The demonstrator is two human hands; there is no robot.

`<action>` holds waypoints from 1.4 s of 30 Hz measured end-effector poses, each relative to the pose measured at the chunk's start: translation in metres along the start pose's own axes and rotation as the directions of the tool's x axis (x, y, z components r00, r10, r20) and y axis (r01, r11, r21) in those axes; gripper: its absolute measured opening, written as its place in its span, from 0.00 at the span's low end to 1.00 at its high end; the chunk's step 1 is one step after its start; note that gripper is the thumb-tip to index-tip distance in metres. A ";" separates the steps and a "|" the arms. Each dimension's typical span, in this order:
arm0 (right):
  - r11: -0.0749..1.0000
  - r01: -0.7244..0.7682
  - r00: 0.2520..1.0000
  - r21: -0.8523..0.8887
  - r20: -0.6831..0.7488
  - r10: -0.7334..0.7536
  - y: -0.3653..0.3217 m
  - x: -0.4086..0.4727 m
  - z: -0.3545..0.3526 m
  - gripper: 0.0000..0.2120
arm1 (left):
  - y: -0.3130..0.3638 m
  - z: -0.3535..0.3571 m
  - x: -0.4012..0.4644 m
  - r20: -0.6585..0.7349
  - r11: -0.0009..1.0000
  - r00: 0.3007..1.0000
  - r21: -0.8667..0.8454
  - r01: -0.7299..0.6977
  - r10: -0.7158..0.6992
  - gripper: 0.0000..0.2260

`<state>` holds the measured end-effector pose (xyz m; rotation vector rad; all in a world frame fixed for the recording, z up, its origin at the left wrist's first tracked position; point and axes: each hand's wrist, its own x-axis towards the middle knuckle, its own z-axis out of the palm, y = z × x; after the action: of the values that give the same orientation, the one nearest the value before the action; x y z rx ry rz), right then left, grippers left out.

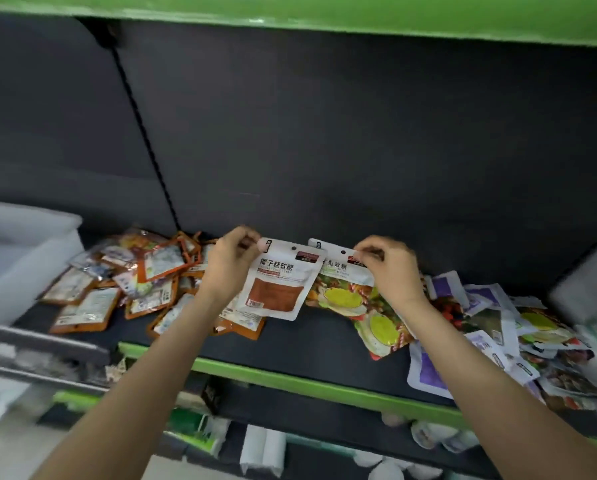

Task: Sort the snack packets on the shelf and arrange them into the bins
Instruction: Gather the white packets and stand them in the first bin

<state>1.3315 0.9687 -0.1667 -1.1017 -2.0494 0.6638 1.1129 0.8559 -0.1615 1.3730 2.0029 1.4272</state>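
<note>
Left hand (229,263) fingers are pinched on the top corner of a white-and-brown packet (278,282); a green-patterned packet (342,282) is pinched at its top by the right hand (390,268). Both packets are held above the dark shelf (307,341), between two heaps of packets.

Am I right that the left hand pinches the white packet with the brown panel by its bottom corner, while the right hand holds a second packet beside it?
Not quite. In the head view the left hand pinches the white packet with the brown panel by its top corner, so it hangs down. The right hand does hold a second packet beside it.
</note>
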 end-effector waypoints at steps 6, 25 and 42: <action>0.996 0.068 0.995 0.060 0.075 -0.072 -0.079 0.008 0.063 0.04 | -0.038 -0.092 -0.016 -0.085 1.000 0.996 0.003 0.010 -0.010 0.08; 0.979 0.128 0.988 0.161 0.061 -0.140 -0.333 -0.006 0.326 0.05 | -0.165 -0.400 -0.020 -0.253 0.997 0.967 -0.067 0.025 -0.041 0.09; 0.930 0.208 0.941 0.302 0.198 -0.275 -0.477 0.087 0.502 0.04 | -0.263 -0.576 0.067 -0.444 0.988 0.885 -0.003 0.152 -0.138 0.08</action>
<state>0.6716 0.7488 -0.1106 -0.6165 -2.1638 0.9579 0.5381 0.5873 -0.1120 0.9375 2.3529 1.7654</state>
